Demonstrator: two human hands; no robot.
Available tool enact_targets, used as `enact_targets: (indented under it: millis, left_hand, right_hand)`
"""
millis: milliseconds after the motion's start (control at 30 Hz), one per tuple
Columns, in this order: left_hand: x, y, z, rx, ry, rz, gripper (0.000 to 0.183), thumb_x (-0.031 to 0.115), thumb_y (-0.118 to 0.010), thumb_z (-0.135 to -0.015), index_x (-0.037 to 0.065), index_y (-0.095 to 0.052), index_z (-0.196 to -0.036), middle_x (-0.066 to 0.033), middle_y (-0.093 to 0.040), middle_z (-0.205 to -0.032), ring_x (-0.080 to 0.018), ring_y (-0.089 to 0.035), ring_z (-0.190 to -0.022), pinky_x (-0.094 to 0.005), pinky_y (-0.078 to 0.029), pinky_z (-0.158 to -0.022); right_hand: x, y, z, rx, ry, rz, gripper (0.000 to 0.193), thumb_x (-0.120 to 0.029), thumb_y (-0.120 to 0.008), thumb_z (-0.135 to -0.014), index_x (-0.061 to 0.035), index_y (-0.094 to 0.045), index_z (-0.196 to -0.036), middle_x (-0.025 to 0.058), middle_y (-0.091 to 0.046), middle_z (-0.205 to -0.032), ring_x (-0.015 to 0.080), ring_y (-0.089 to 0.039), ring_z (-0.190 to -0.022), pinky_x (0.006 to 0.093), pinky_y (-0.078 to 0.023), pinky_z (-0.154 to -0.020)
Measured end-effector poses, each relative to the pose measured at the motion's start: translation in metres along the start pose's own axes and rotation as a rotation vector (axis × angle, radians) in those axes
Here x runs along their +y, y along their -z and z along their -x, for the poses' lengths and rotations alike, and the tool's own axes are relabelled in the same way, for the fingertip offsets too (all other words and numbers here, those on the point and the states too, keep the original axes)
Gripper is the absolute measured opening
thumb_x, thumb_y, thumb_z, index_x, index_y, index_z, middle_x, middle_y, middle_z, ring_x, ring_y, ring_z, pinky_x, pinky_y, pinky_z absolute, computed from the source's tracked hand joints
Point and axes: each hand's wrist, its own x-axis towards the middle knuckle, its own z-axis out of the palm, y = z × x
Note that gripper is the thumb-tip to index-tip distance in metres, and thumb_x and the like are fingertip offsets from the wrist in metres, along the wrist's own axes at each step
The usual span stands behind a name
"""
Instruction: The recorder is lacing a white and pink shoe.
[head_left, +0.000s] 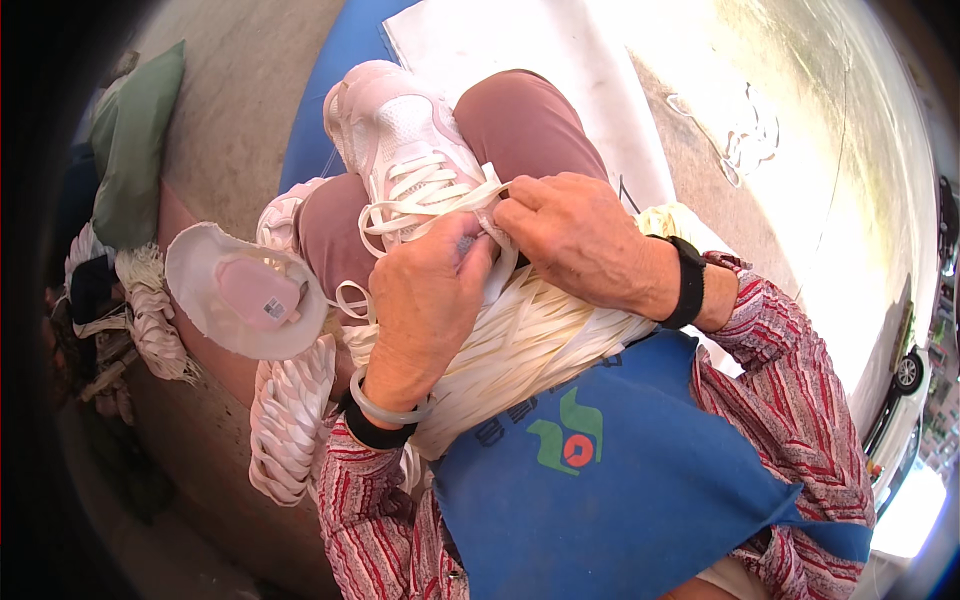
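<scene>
A pale pink sneaker (400, 130) rests on my lap with its toe pointing away. White flat laces (420, 195) are threaded loosely across its front. My left hand (425, 300) pinches a lace end just below the shoe's tongue. My right hand (575, 235) grips the lace from the right side, fingertips touching the left thumb. Under both hands lies a thick bundle of cream laces (530, 340) spread over a blue apron (600, 470).
A second sneaker (245, 290) lies sole-up at my left knee, with a pile of pale laces (290, 420) below it. A green cushion (135, 150) and a heap of cloth sit at far left. A white sheet (540, 50) covers the ground ahead. A car (905, 400) stands at right.
</scene>
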Motion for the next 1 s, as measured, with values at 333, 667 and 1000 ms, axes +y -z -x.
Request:
enact_targets:
  millis: [333,667,1000]
  left_hand:
    - [-0.028,0.022,-0.004,-0.118,0.121,0.515,0.012,0.016,-0.065,-0.089,0.004,-0.065,-0.086,-0.0047,-0.059,-0.059,-0.0163,-0.056,-0.048,-0.0312,-0.043,-0.047]
    - [-0.015,0.052,-0.061,0.034,0.315,0.921,0.021,0.018,-0.062,-0.095,0.002,-0.057,-0.108,-0.0035,-0.061,-0.084,-0.0087,-0.061,-0.071,-0.0204,-0.054,-0.056]
    - [-0.048,0.056,0.017,0.233,0.221,0.779,0.014,0.011,-0.068,-0.09,0.001,-0.061,-0.098,-0.0014,-0.062,-0.085,-0.0054,-0.056,-0.062,-0.0223,-0.049,-0.055]
  right_hand:
    - [0.015,0.015,-0.005,0.223,-0.014,-0.058,0.019,-0.01,-0.067,-0.082,-0.0037,-0.065,-0.1,0.01,-0.06,-0.089,0.0276,-0.058,-0.08,0.0388,-0.05,-0.072]
    - [0.001,0.015,-0.027,0.052,-0.22,-0.344,0.028,-0.021,-0.069,-0.09,-0.0021,-0.061,-0.109,0.0112,-0.057,-0.085,0.023,-0.06,-0.075,0.0348,-0.049,-0.065]
    - [0.0,0.016,-0.029,-0.173,-0.22,-0.113,0.034,-0.019,-0.067,-0.085,-0.0037,-0.055,-0.113,0.0145,-0.053,-0.1,0.03,-0.064,-0.072,0.0411,-0.052,-0.062]
